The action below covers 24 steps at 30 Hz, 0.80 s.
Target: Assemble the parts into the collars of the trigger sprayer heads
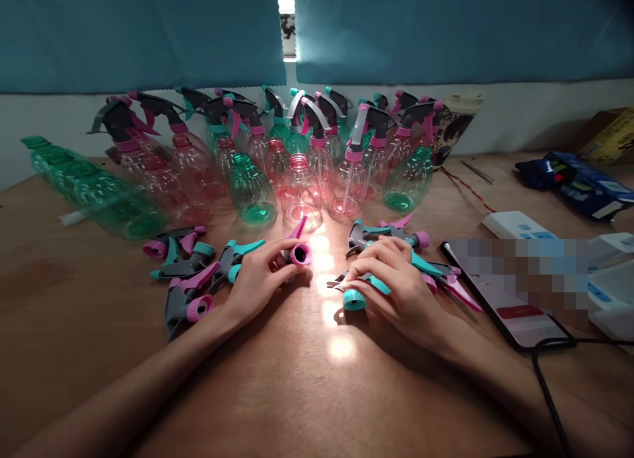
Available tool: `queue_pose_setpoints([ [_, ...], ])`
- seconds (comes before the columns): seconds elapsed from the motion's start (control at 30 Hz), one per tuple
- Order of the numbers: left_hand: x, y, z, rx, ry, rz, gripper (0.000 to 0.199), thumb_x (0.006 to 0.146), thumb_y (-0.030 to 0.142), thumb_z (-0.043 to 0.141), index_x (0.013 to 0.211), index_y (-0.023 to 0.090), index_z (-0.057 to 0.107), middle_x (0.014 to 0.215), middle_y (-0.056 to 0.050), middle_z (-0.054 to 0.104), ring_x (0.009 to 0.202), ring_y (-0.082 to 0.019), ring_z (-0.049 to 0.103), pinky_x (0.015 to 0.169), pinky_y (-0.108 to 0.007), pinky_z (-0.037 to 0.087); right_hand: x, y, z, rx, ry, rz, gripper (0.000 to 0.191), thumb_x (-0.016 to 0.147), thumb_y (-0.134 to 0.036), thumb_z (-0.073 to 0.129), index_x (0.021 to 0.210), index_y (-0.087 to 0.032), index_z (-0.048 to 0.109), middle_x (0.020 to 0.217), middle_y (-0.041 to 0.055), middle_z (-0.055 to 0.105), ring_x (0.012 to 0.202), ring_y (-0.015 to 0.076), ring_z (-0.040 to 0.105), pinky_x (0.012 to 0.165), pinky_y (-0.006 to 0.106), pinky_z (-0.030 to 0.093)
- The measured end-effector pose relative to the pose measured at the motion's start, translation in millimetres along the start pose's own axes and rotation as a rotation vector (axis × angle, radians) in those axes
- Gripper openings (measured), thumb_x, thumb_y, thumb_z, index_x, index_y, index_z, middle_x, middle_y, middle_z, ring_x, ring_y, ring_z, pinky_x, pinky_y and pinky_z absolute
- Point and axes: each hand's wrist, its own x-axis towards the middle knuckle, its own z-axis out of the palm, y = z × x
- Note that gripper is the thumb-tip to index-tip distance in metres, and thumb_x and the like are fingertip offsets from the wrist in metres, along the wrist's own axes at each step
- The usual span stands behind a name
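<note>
My left hand point(262, 273) is closed around a pink-and-grey spray head point(300, 254), its round collar facing me and its pink trigger pointing up. To the right, my right hand point(391, 283) has its fingers pinched at the thin grey end of a teal-and-grey spray head point(354, 300), low over the table. Its body is partly hidden by the fingers. Loose spray heads point(191, 306) lie beside my left hand, and more teal and pink ones point(369, 232) lie behind and beside my right hand. A pink open-necked bottle point(300, 191) stands beyond both hands.
Several bottles with spray heads point(317, 138) stand in rows at the back. Open green bottles point(119, 204) stand at the left. At the right are a phone point(525, 313), a white power strip point(515, 226), a black cable point(545, 379) and a blue packet point(579, 181).
</note>
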Motion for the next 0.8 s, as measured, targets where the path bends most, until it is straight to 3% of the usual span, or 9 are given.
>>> queue_pose_setpoints([
  [0.1, 2, -2, -1.6, -0.010, 0.019, -0.029, 0.030, 0.081, 0.027, 0.064, 0.110, 0.017, 0.063, 0.083, -0.003, 0.067, 0.060, -0.013, 0.057, 0.052, -0.022, 0.046, 0, -3, -2, 0.092, 0.042, 0.049, 0.011, 0.092, -0.021, 0.051, 0.086, -0.021, 0.061, 0.086, 0.0049, 0.055, 0.083, 0.0186, 0.055, 0.075, 0.034, 0.047],
  [0.2, -2, 1, 0.6, 0.003, -0.007, 0.004, 0.028, 0.081, 0.025, 0.064, 0.109, 0.019, 0.064, 0.090, -0.003, 0.067, 0.069, -0.015, 0.061, 0.057, -0.023, 0.049, -1, -3, 0, 0.173, 0.073, 0.099, 0.010, 0.092, -0.020, 0.050, 0.087, -0.021, 0.059, 0.089, 0.0050, 0.055, 0.082, 0.0170, 0.059, 0.071, 0.031, 0.051],
  [0.33, -5, 3, 2.5, 0.029, -0.006, 0.039, 0.026, 0.080, 0.024, 0.064, 0.106, 0.018, 0.065, 0.092, -0.003, 0.067, 0.069, -0.015, 0.061, 0.059, -0.024, 0.050, -4, 1, 7, 0.426, 0.068, 0.318, 0.006, 0.092, -0.024, 0.050, 0.093, -0.021, 0.055, 0.087, 0.0030, 0.061, 0.074, 0.0146, 0.064, 0.054, 0.025, 0.054],
  [0.4, -5, 2, 2.7, 0.033, -0.005, 0.047, 0.026, 0.080, 0.023, 0.065, 0.105, 0.018, 0.065, 0.092, -0.004, 0.067, 0.069, -0.015, 0.061, 0.059, -0.024, 0.050, -4, 3, 10, 0.549, 0.062, 0.434, 0.008, 0.091, -0.028, 0.052, 0.094, -0.021, 0.054, 0.087, 0.0023, 0.061, 0.075, 0.0145, 0.065, 0.055, 0.024, 0.056],
  [0.47, -5, 2, 3.1, 0.028, -0.011, 0.052, 0.025, 0.079, 0.022, 0.065, 0.104, 0.018, 0.065, 0.091, -0.003, 0.067, 0.069, -0.015, 0.061, 0.058, -0.023, 0.050, -3, 5, 12, 0.599, 0.087, 0.490, 0.011, 0.088, -0.029, 0.057, 0.095, -0.021, 0.054, 0.091, 0.0027, 0.063, 0.083, 0.0162, 0.066, 0.066, 0.029, 0.059],
  [0.63, -10, 6, 6.1, -0.014, -0.042, 0.021, 0.029, 0.079, 0.025, 0.067, 0.107, 0.019, 0.064, 0.088, -0.002, 0.067, 0.062, -0.012, 0.058, 0.052, -0.021, 0.047, -2, 5, 14, 0.525, 0.091, 0.470, 0.013, 0.084, -0.030, 0.064, 0.090, -0.020, 0.058, 0.094, 0.0042, 0.065, 0.086, 0.0176, 0.065, 0.076, 0.033, 0.056],
  [0.8, -12, 6, 8.1, -0.076, -0.023, 0.002, 0.027, 0.081, 0.021, 0.064, 0.107, 0.020, 0.063, 0.089, -0.001, 0.067, 0.064, -0.012, 0.059, 0.053, -0.021, 0.047, -4, -4, 18, 0.363, -0.035, 0.228, 0.010, 0.086, -0.016, 0.057, 0.094, -0.021, 0.058, 0.090, 0.0036, 0.067, 0.081, 0.0171, 0.064, 0.072, 0.032, 0.054],
])
